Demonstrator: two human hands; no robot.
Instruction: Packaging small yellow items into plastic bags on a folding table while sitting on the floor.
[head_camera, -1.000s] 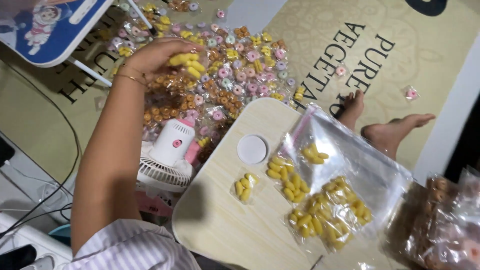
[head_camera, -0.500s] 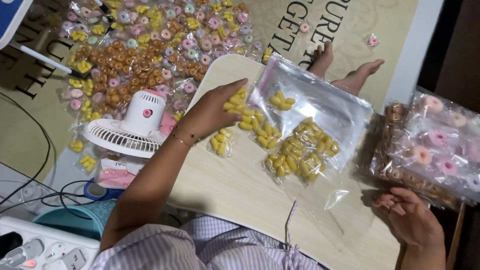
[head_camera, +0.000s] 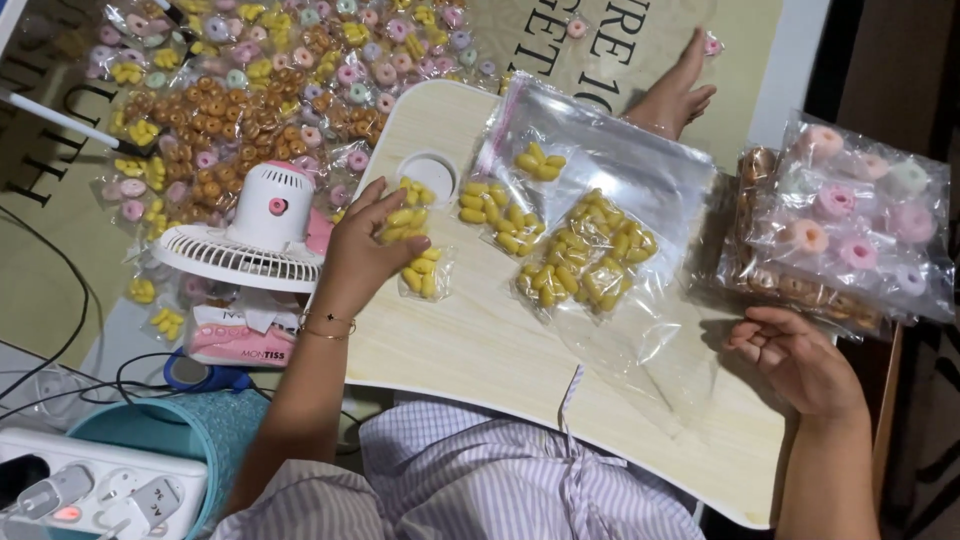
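My left hand (head_camera: 360, 250) rests on the light wooden lap table (head_camera: 480, 350), fingers closed over small clear packets of yellow candies (head_camera: 412, 225). More yellow packets lie inside and on a large clear plastic bag (head_camera: 620, 190) spread over the table's middle. My right hand (head_camera: 795, 355) lies loosely curled at the table's right edge, holding nothing, just below a big bag of pink and brown ring candies (head_camera: 850, 225).
A small white fan (head_camera: 262, 225) stands left of the table above a tissue pack (head_camera: 235, 335). A heap of mixed candy packets (head_camera: 260, 90) covers the floor mat behind. A power strip (head_camera: 90, 485), cables and a bare foot (head_camera: 680, 90) are nearby.
My left hand went from the floor pile to the table with yellow packets and now sets them near the round cup hole. My right hand has come into view.
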